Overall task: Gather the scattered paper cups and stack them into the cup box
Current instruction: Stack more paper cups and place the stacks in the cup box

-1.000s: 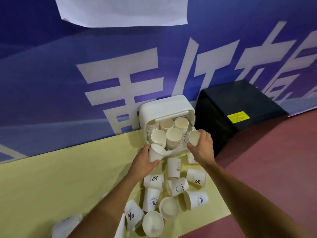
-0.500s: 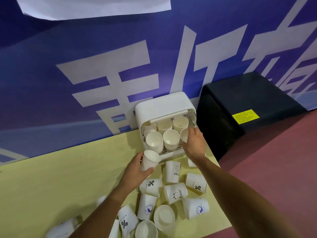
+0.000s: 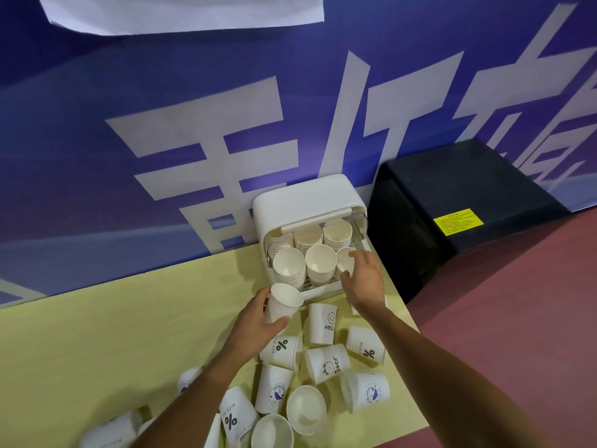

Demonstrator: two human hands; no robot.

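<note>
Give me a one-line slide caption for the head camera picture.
Left hand holds a paper cup while the right hand reaches a stack in the cup box.

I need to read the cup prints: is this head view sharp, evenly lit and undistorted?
Head view: the white paper cup printed Bear reads sharp; the white paper cups at the bottom-left corner smear; the wide lens bows the pale yellow tabletop and blue lettered banner; soft shadow fills the white plastic cup box.

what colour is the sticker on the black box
The sticker is yellow with tiny dark print, clearest in the head view.
</note>
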